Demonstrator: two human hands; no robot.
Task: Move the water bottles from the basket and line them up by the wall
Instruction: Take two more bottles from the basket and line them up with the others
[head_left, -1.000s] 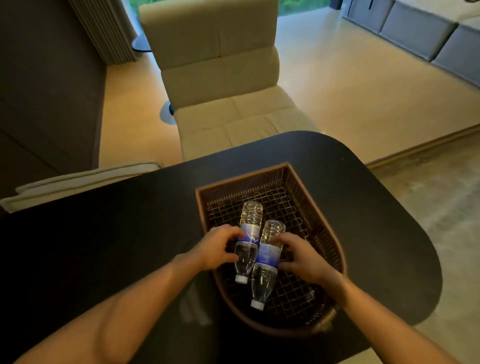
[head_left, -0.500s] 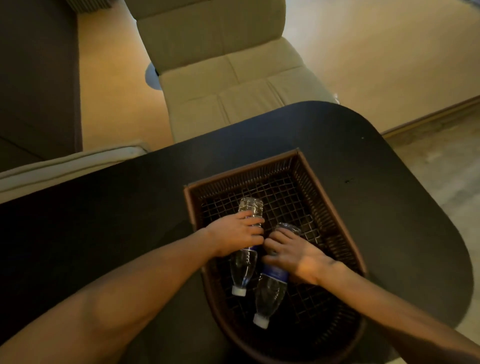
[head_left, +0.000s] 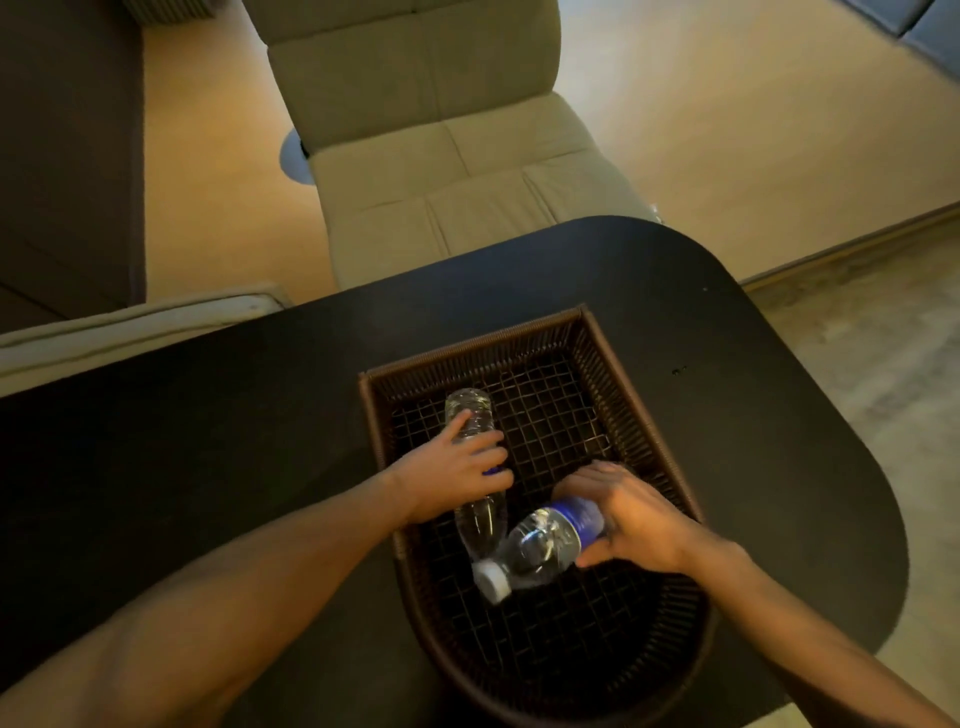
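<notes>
A brown woven basket (head_left: 628, 364) stands on the black table (head_left: 208, 415). Two clear water bottles with blue labels are inside it. My left hand (head_left: 457, 475) is wrapped around the middle of the left bottle (head_left: 470, 415), which lies along the basket floor with its base pointing away from me. My right hand (head_left: 631, 519) grips the right bottle (head_left: 545, 540) by its labelled part. That bottle is tilted up, its white cap low and pointing left towards me, close to the other bottle's neck.
A beige cushioned lounge chair (head_left: 441, 156) stands just beyond the table's far edge. Another beige cushion (head_left: 130, 327) shows at the left edge of the table. A dark wall or cabinet (head_left: 62, 156) fills the far left. The rounded table end lies to the right.
Both hands have closed around the bottles. The right bottle has been lifted and swung so its cap points left; the left bottle still lies in the basket. The camera moved closer.
</notes>
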